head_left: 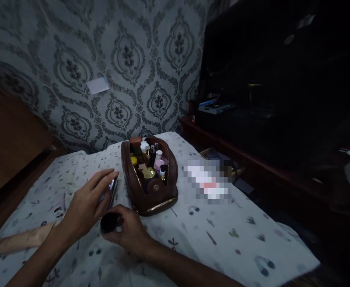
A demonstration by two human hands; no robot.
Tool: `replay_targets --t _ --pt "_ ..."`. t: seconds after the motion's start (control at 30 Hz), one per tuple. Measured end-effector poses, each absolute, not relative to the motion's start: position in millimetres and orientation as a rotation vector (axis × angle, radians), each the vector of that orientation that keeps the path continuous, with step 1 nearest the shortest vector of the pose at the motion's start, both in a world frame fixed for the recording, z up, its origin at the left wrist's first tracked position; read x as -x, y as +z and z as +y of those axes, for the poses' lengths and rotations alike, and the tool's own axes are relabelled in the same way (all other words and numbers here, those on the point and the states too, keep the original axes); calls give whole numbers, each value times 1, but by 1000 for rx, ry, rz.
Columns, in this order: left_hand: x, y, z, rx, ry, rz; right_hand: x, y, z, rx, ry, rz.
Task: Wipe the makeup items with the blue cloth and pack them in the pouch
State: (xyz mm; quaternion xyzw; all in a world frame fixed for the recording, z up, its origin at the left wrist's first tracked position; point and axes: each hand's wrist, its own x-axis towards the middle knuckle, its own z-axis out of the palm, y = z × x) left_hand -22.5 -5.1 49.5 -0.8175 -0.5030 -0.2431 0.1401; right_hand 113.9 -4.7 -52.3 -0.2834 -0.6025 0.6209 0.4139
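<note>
R hand [130, 231] has its fingers closed round a short, dark, round-ended cylinder [109, 222]. L hand [87, 201] curves over a slim, dark, glossy item [113, 187]; can't tell if its fingers grip it or only touch. Step in hand, prob.: handling small pieces beside the open brown leather-look bag [153, 199]; next move calls for a steady hold on the cylinder. Bag's upright, just past both hands, w/ small bottles & jars [159, 153] inside. Surface: white cloth w/ small printed motifs [169, 259]; long beige strip [19, 241] at L; pixelated patch [209, 181] R of bag, contents unclear. Beyond: grey damask-patterned wall [128, 59], dim room.
</note>
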Motion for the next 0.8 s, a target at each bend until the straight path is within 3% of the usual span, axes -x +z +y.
replay_targets --t 0.27,0.43,0.57,0.8 --pt "24 -6 -68 2290 -1071 -1946 -111 -52 -9 659 1445 -1404" --pt "29 -11 -74 1961 -1396 -2255 -106 -47 -15 487 1937 -1057" --pt "34 -22 -76 1846 -1315 -2239 -103 -42 -17 475 2127 -904" --pt "33 -48 -80 1952 -1278 -2158 -113 -38 -18 567 1713 -1200"
